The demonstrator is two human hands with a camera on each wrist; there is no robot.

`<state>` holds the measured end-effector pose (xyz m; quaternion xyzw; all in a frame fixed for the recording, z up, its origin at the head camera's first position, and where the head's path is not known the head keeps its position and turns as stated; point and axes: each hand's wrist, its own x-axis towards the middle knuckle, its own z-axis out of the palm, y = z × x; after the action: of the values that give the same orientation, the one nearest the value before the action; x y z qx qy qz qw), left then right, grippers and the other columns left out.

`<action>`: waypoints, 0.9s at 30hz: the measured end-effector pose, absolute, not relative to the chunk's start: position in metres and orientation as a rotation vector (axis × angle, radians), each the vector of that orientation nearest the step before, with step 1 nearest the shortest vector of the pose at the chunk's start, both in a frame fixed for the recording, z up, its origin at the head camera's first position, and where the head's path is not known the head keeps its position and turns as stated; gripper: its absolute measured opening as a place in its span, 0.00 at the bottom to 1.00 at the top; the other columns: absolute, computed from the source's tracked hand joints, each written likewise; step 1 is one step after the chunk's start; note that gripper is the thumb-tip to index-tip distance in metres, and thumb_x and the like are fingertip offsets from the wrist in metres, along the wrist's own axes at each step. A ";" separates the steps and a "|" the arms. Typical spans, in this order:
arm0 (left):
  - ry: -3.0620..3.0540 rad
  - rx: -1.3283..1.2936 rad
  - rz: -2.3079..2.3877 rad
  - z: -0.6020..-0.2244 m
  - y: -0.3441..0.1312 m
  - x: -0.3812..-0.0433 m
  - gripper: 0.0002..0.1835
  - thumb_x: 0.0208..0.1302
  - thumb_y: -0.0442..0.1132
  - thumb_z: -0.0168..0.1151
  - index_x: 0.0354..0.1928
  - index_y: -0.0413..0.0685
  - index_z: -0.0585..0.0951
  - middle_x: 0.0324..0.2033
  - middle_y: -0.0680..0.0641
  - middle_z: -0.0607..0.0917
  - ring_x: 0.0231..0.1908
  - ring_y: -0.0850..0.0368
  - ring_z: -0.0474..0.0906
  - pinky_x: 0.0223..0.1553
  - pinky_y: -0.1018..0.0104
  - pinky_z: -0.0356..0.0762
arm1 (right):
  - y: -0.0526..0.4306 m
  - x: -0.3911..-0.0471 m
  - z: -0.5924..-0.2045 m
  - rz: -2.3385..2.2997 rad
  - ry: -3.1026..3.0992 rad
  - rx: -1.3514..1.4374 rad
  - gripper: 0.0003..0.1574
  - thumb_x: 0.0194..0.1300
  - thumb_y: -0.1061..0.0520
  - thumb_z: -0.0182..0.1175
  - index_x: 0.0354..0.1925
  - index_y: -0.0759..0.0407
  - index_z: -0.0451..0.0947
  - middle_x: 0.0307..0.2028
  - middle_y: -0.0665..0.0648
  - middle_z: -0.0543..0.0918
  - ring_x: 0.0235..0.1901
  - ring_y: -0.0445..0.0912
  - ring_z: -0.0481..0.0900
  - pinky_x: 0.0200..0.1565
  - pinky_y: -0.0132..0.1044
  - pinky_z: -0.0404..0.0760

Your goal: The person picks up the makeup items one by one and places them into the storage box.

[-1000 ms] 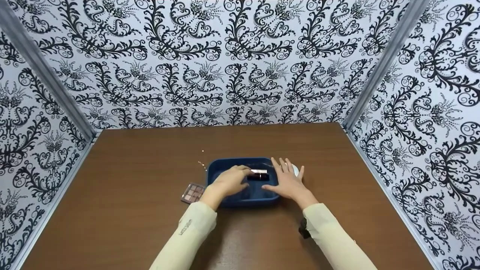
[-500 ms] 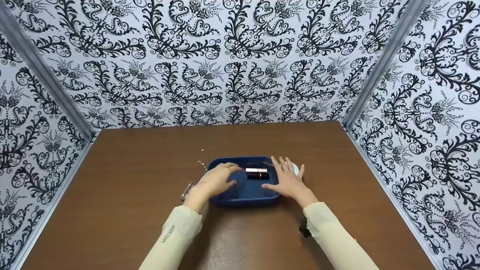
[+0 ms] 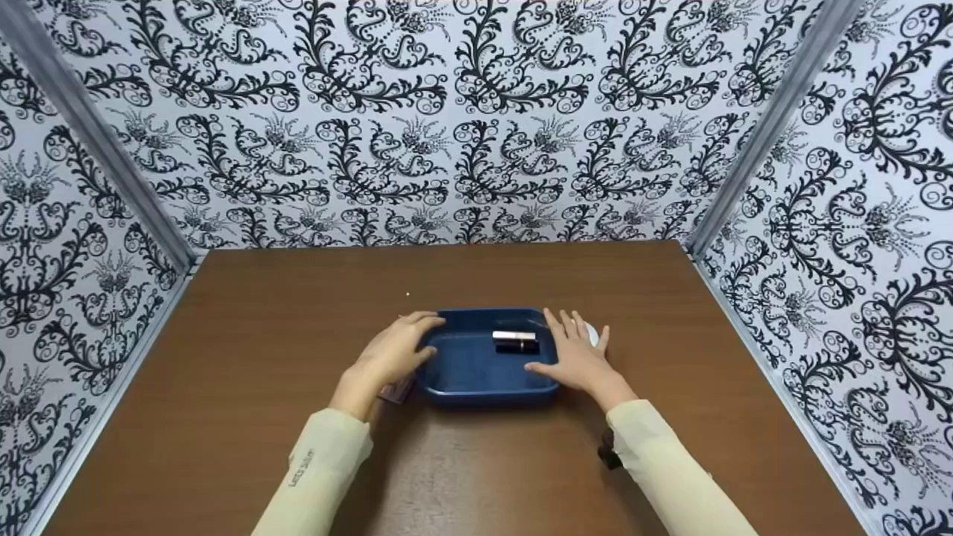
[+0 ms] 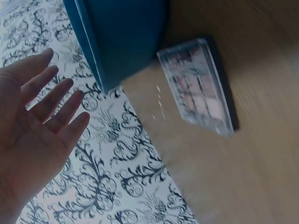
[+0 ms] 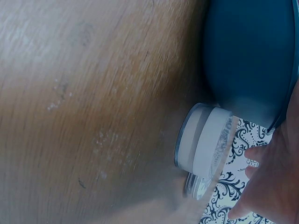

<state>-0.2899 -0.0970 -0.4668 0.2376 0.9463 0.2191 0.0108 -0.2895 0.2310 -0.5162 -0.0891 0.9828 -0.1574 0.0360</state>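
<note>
A blue tray (image 3: 484, 383) sits on the table, holding a pinkish tube (image 3: 514, 336) and a black lipstick (image 3: 517, 347) side by side toward its right. My left hand (image 3: 383, 357) hovers at the tray's left side with fingers loosely extended. Nothing is in its palm in the left wrist view. Below it an eyeshadow palette (image 4: 198, 88) with a clear lid lies beside the tray, mostly covered by that hand in the head view. My right hand (image 3: 577, 361) spreads over the tray's right rim. Just beyond it, a white round jar (image 5: 205, 140) stands outside the tray.
A thin, shiny chain (image 4: 160, 100) lies on the wooden table (image 3: 298, 298) near the palette. Patterned walls (image 3: 476, 149) enclose the table at the back and both sides. A small black object (image 3: 609, 452) shows under the right sleeve.
My left hand has drawn back leftward from over the lipsticks to outside the tray's left side, now covering much of the palette. My right hand stays at the right rim.
</note>
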 end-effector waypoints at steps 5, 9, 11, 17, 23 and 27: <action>2.968 0.707 0.719 -0.472 -0.116 -0.289 0.31 0.65 0.37 0.65 0.70 0.47 0.70 0.69 0.42 0.73 0.69 0.44 0.69 0.66 0.48 0.70 | 0.231 -0.290 -0.516 -0.470 3.024 -0.259 0.69 0.56 0.25 0.64 0.81 0.46 0.40 0.78 0.65 0.50 0.79 0.64 0.41 0.67 0.78 0.29; 2.959 0.624 0.705 -0.478 -0.130 -0.285 0.32 0.66 0.36 0.64 0.72 0.47 0.68 0.70 0.40 0.71 0.71 0.41 0.66 0.67 0.45 0.69 | 0.230 -0.289 -0.514 -0.463 3.027 -0.256 0.69 0.55 0.25 0.64 0.81 0.46 0.40 0.78 0.66 0.51 0.79 0.64 0.42 0.67 0.78 0.31; 2.957 0.584 0.686 -0.481 -0.136 -0.283 0.32 0.67 0.36 0.63 0.72 0.47 0.67 0.70 0.39 0.70 0.71 0.40 0.65 0.68 0.44 0.68 | 0.229 -0.289 -0.514 -0.468 3.023 -0.259 0.69 0.56 0.25 0.63 0.81 0.46 0.40 0.78 0.66 0.51 0.79 0.64 0.42 0.67 0.78 0.30; 2.942 0.528 0.664 -0.490 -0.146 -0.278 0.33 0.64 0.33 0.64 0.71 0.45 0.68 0.69 0.39 0.72 0.70 0.39 0.67 0.68 0.44 0.67 | 0.229 -0.288 -0.514 -0.476 3.013 -0.255 0.69 0.55 0.25 0.63 0.81 0.47 0.40 0.78 0.66 0.50 0.79 0.64 0.41 0.67 0.78 0.29; 2.930 0.487 0.648 -0.497 -0.150 -0.274 0.32 0.63 0.31 0.64 0.70 0.43 0.70 0.68 0.39 0.73 0.68 0.38 0.68 0.67 0.44 0.69 | 0.229 -0.289 -0.514 -0.476 3.017 -0.258 0.69 0.55 0.25 0.64 0.81 0.48 0.41 0.78 0.66 0.51 0.79 0.64 0.42 0.66 0.78 0.28; 2.922 0.456 0.643 -0.503 -0.151 -0.271 0.32 0.63 0.33 0.66 0.69 0.43 0.71 0.67 0.39 0.73 0.68 0.39 0.69 0.67 0.44 0.69 | 0.229 -0.289 -0.514 -0.470 3.018 -0.256 0.69 0.55 0.25 0.63 0.81 0.47 0.40 0.78 0.66 0.51 0.79 0.64 0.41 0.67 0.78 0.29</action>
<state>-0.2708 -0.1513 -0.5035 0.1505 0.9639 0.2121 0.0574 -0.2893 0.2290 -0.5144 -0.0833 0.9839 -0.1532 0.0384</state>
